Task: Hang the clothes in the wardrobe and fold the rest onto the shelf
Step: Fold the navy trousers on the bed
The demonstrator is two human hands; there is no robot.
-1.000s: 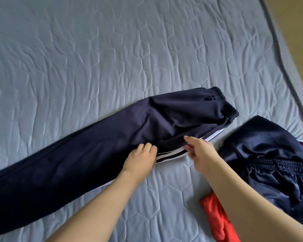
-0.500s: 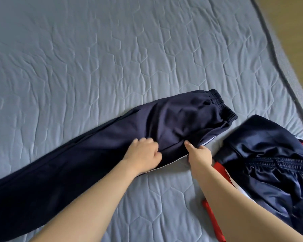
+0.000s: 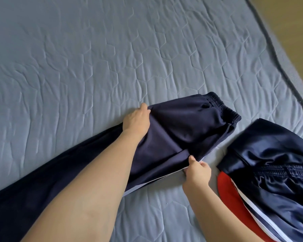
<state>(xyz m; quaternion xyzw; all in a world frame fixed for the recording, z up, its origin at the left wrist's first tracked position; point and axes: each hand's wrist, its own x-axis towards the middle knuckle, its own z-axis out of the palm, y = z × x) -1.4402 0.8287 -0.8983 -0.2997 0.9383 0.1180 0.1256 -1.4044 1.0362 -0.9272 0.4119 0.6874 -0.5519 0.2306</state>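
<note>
Left hand (image 3: pixel 136 119) grips far edge of navy fabric track trousers (image 3: pixel 178 130); right hand (image 3: pixel 197 172) pinches their near striped edge.

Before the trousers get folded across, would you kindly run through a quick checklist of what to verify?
1. Navy trousers lie on the bed cover: ok.
2. Left hand holds the far edge of the seat area: ok.
3. Right hand pinches the near edge by the white stripe: ok.
4. Waistband flat and lined up: not ok, it is bunched.
5. Legs stacked evenly to the hems: cannot tell, they run out of frame.
6. Pile of other clothes apart from the trousers: ok.
</note>
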